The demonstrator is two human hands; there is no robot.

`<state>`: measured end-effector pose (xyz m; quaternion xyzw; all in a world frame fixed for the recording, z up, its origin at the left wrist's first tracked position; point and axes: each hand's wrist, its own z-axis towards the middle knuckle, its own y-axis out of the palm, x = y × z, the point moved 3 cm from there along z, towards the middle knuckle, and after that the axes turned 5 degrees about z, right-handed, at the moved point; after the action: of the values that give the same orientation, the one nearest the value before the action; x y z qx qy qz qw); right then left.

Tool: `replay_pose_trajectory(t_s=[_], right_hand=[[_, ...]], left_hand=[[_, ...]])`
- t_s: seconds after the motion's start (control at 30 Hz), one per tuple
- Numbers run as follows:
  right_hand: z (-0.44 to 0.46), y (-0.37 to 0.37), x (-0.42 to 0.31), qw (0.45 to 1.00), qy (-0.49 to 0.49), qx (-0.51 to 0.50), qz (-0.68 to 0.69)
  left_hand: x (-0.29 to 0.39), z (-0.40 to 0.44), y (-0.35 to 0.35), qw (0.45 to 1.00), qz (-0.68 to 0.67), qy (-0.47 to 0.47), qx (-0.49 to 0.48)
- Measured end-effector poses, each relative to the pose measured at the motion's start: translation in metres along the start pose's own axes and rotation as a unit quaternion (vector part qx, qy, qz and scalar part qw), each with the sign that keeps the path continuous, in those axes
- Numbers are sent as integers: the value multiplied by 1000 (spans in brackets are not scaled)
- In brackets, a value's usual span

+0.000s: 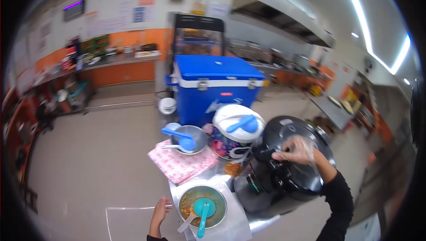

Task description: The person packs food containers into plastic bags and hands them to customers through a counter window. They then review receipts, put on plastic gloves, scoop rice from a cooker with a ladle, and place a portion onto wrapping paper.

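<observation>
My left hand (161, 210) is beside the left rim of a steel bowl (203, 188), its fingers curled near the edge; whether it grips anything is too small to tell. Inside the bowl are food remains, a teal ladle (204, 210) and a whitish spoon (188, 222). My right hand (296, 151), in a clear plastic glove, is at the front latch of a large black cooker (287, 130), with thumb and fingers on its dark handle part (265, 153).
A blue cooler box (213, 92) stands behind a patterned tub (228, 141) with a white lid. Left of the tub, a steel bowl (198, 135) with blue ladles sits by pink patterned paper (182, 165). Counters (120, 58) line the back wall.
</observation>
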<state>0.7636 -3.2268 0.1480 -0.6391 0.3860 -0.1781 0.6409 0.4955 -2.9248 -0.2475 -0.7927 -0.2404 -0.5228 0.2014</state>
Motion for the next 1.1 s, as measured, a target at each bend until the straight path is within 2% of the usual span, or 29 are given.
replay_pose_trajectory(t_s=[0.03, 0.1, 0.17, 0.23, 0.3, 0.4, 0.43, 0.47, 0.5, 0.53, 0.6, 0.67, 0.73, 0.8, 0.9, 1.0, 1.1], right_hand=[[1, -2, 3, 1000, -10, -5, -7], [5, -1, 16, 995, -65, -44, 66], [-4, -5, 8, 986, -45, -50, 154], [-7, -9, 12, 983, -40, -67, 164], [-8, -13, 19, 987, -73, -16, 143], [-10, -57, 34, 967, -111, 49, 225], [-3, -74, 44, 941, -195, 135, 239], [11, -94, 63, 927, -218, 137, 274], [18, -117, 82, 903, -270, 223, 249], [25, -136, 103, 878, -286, 231, 306], [34, -177, 146, 786, -324, 218, 479], [39, -214, 191, 704, -349, 233, 573], [40, -234, 236, 662, -341, 263, 613], [39, -246, 279, 636, -331, 287, 635], [35, -252, 335, 619, -306, 313, 652], [29, -248, 382, 609, -283, 333, 662], [22, -239, 420, 607, -261, 342, 668]], left_hand=[[-3, -6, -1, 998, -7, 24, 63], [-15, -38, -5, 980, -16, 62, 191], [-35, -82, -8, 961, -70, 47, 265], [-63, -130, -11, 938, -112, 26, 328], [-99, -176, -3, 915, -146, -8, 376], [-132, -240, 25, 875, -165, -45, 452], [-143, -255, 38, 861, -167, -55, 478], [-153, -267, 50, 848, -166, -65, 500], [-158, -276, 64, 836, -164, -76, 518], [-158, -282, 78, 833, -159, -72, 524], [-145, -280, 107, 840, -154, -42, 518], [-120, -270, 134, 865, -146, -11, 481], [-91, -247, 151, 901, -138, 21, 411], [-85, -217, 154, 924, -127, 38, 359], [-71, -183, 154, 963, -50, -53, 259], [-49, -164, 179, 981, -168, -94, -2], [-26, -146, 210, 972, -202, -100, 71]])
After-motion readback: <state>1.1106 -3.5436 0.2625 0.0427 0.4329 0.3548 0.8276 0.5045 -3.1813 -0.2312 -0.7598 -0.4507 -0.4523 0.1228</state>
